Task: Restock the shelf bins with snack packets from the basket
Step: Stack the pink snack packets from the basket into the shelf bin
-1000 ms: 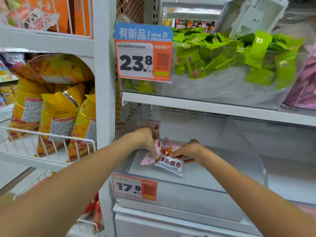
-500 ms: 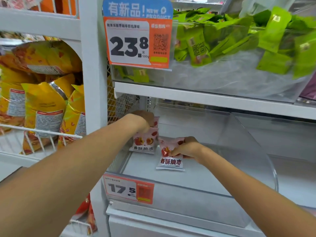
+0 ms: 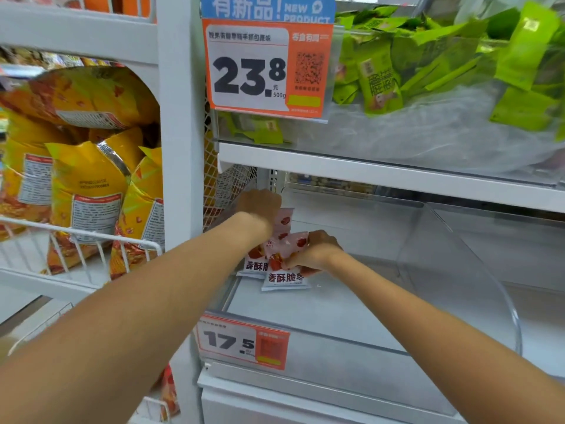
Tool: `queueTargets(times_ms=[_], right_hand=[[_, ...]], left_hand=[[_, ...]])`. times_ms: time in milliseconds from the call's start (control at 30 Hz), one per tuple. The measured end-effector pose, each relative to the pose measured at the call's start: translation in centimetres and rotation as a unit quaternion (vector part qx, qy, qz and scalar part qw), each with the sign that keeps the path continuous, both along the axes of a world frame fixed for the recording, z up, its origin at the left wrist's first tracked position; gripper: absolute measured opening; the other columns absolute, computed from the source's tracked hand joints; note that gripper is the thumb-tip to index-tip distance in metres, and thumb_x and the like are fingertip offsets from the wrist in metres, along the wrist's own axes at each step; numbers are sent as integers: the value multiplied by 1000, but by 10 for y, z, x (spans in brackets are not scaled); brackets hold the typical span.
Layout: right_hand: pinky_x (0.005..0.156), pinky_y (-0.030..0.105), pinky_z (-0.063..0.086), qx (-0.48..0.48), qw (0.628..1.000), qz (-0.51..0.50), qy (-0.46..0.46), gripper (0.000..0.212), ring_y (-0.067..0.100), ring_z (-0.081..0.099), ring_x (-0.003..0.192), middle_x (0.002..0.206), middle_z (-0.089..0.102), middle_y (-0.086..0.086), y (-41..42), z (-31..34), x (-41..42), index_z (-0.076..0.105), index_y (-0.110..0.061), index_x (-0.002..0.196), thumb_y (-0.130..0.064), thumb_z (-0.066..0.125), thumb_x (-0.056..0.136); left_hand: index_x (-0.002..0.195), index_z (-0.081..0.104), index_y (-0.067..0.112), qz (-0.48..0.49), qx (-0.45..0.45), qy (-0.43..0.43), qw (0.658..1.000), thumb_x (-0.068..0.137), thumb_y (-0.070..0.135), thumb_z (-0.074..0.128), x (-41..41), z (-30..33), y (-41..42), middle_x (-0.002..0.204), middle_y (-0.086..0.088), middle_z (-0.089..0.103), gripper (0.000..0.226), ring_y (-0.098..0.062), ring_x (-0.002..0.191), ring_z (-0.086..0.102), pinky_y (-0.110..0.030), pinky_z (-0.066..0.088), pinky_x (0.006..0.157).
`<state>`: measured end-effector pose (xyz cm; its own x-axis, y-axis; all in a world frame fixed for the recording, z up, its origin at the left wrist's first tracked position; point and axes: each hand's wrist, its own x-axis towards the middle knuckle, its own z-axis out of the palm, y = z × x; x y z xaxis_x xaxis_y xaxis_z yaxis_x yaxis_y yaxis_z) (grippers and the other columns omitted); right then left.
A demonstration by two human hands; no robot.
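Both arms reach into a clear plastic bin (image 3: 452, 270) on the lower shelf, toward its back left corner. The left hand (image 3: 260, 206) is deeper in, knuckles up near the wire mesh side panel (image 3: 232, 185); it holds a pink and white snack packet (image 3: 282, 220) that hangs below it, though its fingers are hidden behind the back of the hand, so the exact grip cannot be made out. The right hand (image 3: 315, 252) sits just in front and to the right, fingers curled round the top of another packet (image 3: 286, 278) of the same kind, whose lower edge with dark printed characters touches the bin floor. A third packet (image 3: 253, 266) shows partly behind it on the left, its lower edge also on the floor (which hand holds that one cannot be told). The three packets overlap closely.

On the front lip of this bin hangs a price tag (image 3: 243, 342) reading 17.5, white with an orange block. The shelf above carries another clear bin (image 3: 428, 133) heaped with green packets (image 3: 379, 78), and a larger tag (image 3: 266, 65) on its front reads 23.8 under a blue "NEW PRODUCT" strip. To the left, past a white upright post (image 3: 180, 117), a white wire basket shelf (image 3: 82, 237) holds big yellow and orange bags (image 3: 88, 191) standing on end, their backs with white label panels facing out
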<state>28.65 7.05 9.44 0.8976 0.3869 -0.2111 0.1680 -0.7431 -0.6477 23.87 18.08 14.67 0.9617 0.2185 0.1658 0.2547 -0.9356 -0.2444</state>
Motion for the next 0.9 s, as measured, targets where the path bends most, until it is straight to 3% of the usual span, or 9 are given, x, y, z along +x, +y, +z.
queueTargets(times_ms=[100, 200, 333, 433, 500, 567, 633, 733, 900], right_hand=[[71, 24, 58, 5, 1000, -7, -18, 44, 10, 65, 62, 90, 67, 0, 6, -3, -2, 63, -12, 105, -26, 84, 68], [64, 23, 57, 3, 1000, 7, -12, 47, 10, 67, 62, 90, 67, 0, 3, -1, -4, 63, -14, 106, -28, 84, 67], [78, 31, 59, 6, 998, 30, 55, 53, 16, 70, 79, 99, 69, 5, -1, 2, -7, 60, -7, 112, -22, 84, 68], [79, 32, 59, 34, 998, 26, 36, 51, 17, 71, 80, 106, 68, 5, 11, -7, -11, 59, -10, 112, -25, 83, 70], [80, 33, 58, 44, 999, 21, -3, 45, 17, 71, 79, 105, 69, 4, 22, -14, -13, 61, -12, 107, -29, 82, 70], [80, 33, 58, 54, 998, 17, -14, 43, 18, 71, 81, 101, 71, 2, 31, -19, -11, 63, -14, 102, -32, 83, 68], [83, 35, 57, 55, 998, 29, -3, 58, 21, 69, 93, 105, 69, 4, 33, -21, -10, 60, -13, 108, -34, 87, 61], [95, 36, 51, 25, 998, 42, 35, 88, 28, 54, 120, 128, 50, 7, 26, -23, -10, 39, -4, 131, -26, 88, 60], [84, 40, 57, 47, 998, 44, 2, 54, 28, 62, 104, 113, 63, 9, 22, -33, -14, 55, -11, 115, -11, 81, 68]], left_hand=[[127, 52, 6, 23, -37, 47, 998, 92, 5, 52, -6, 6, -3, 124, -12, 57, 35, -27, 113, 56, -32, 46, 90], [125, 51, 3, 37, 0, 111, 993, 96, 8, 46, -11, 6, -9, 114, -11, 57, 30, -25, 101, 57, -30, 43, 78], [125, 50, 5, 27, 46, 118, 992, 98, 15, 44, -14, 3, -10, 118, -10, 58, 29, -24, 106, 58, -29, 39, 73], [127, 48, 5, -5, 40, 164, 986, 98, 14, 44, -12, 6, -6, 110, -8, 58, 31, -22, 93, 54, -27, 43, 78], [130, 48, 3, -4, 49, 231, 972, 95, 9, 48, -11, 10, -6, 100, -7, 55, 35, -21, 97, 53, -27, 46, 86], [136, 46, 6, 15, 58, 287, 956, 93, 13, 56, -11, 9, -8, 117, -8, 54, 45, -23, 111, 51, -29, 44, 93], [137, 46, 9, 32, 30, 277, 960, 91, 23, 62, -11, 1, -9, 134, -7, 50, 51, -23, 112, 50, -29, 42, 86], [132, 46, 11, 20, 33, 187, 982, 94, 24, 57, -15, -13, -9, 132, -6, 51, 41, -22, 110, 51, -29, 41, 86], [130, 46, 11, 9, 38, 101, 994, 94, 14, 51, -18, -17, -6, 132, -8, 51, 36, -24, 121, 50, -30, 43, 96]])
